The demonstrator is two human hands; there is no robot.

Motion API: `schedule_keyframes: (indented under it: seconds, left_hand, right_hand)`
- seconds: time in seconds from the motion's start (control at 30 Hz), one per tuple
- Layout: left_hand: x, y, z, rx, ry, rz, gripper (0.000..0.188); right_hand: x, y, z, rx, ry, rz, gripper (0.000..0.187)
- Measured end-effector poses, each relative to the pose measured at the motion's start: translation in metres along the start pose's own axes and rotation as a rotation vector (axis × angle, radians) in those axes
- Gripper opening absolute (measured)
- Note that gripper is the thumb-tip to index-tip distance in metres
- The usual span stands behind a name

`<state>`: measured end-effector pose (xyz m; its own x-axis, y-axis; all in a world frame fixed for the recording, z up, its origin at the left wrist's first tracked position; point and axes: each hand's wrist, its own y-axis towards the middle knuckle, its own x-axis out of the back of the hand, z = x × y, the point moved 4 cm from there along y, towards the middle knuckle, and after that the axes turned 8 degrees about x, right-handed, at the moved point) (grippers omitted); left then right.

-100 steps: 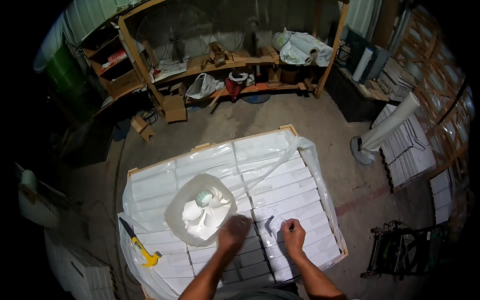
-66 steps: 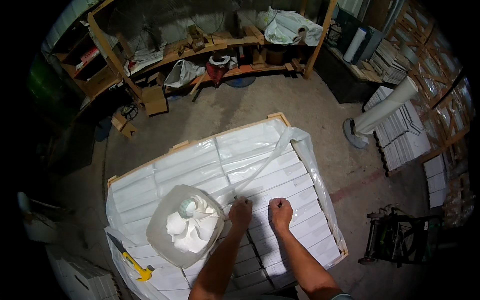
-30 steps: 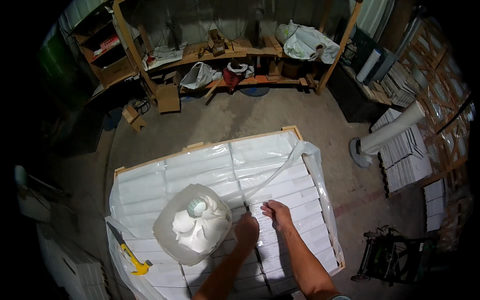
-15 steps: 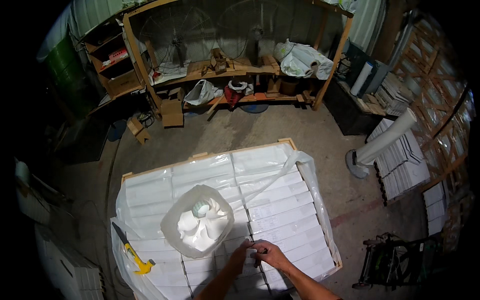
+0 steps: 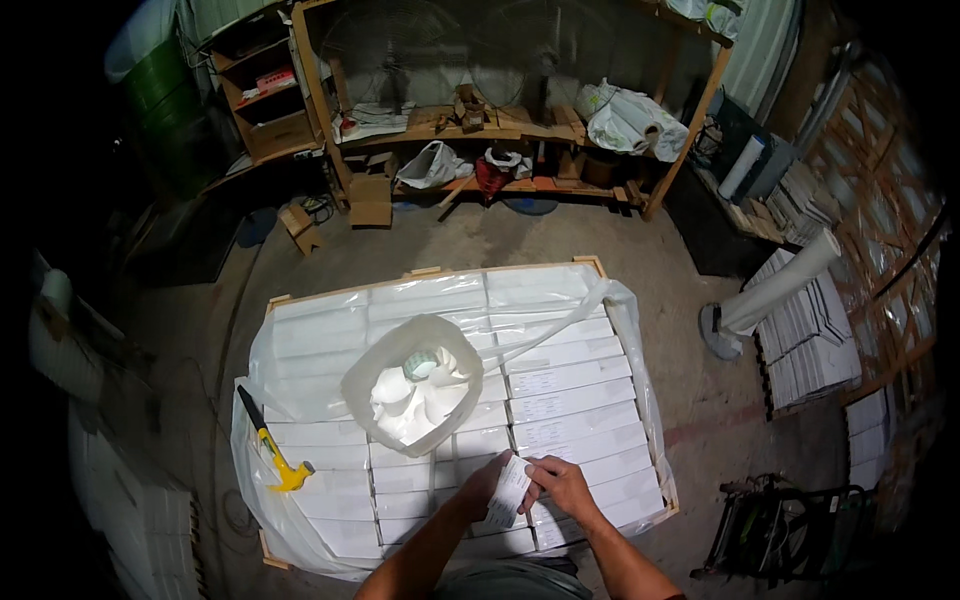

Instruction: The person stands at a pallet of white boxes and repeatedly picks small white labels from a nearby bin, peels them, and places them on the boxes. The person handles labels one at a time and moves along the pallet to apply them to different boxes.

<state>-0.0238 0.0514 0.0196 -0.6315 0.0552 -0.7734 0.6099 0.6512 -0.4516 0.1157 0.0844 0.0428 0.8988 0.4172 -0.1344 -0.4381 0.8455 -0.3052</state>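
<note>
A white printed label (image 5: 508, 494) is held between my two hands, low over the near part of a pallet of white boxes (image 5: 575, 407). My left hand (image 5: 484, 487) grips its left side. At its upper right edge, the fingers of my right hand (image 5: 560, 482) are closed on it. Just beyond my hands stands an open, pale translucent bag (image 5: 360, 365) with crumpled white paper (image 5: 432, 400) and a pale green roll (image 5: 420, 363) inside. A claw hammer (image 5: 288, 475) with a yellow head and a black grip lies at the pallet's left side.
Clear plastic film (image 5: 310, 350) drapes over the boxes, within a wooden pallet frame (image 5: 425, 272). To the right, a tall white roll (image 5: 785, 285) leans beside stacked white boards (image 5: 805, 335). A folded black cart (image 5: 790, 530) sits at lower right. Behind is a wooden workbench (image 5: 520, 130).
The label has turned up and now shows its printed face between my hands. My view has shifted, so the pallet sits higher in the picture.
</note>
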Motion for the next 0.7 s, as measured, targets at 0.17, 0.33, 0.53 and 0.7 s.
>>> schedule_keyframes:
  seconds: [0.17,0.33,0.53,0.7]
  left_hand:
    - [0.015,0.007,0.02,-0.045,-0.023,0.156,0.064]
    - [-0.007,-0.005,0.014,-0.007,-0.039,0.102,0.066]
    - [-0.008,-0.006,0.014,0.064,-0.102,0.073,0.061]
    - [-0.007,-0.003,0.014,0.021,-0.047,0.054,0.057]
  right_hand:
    - [-0.007,-0.013,0.007,0.122,-0.24,-0.115,0.026]
    - [-0.002,-0.018,0.007,-0.001,-0.173,-0.144,0.022]
    - [0.012,-0.016,0.001,-0.021,-0.23,-0.059,0.03]
    - [0.012,-0.014,0.009,0.218,-0.418,-0.178,0.031]
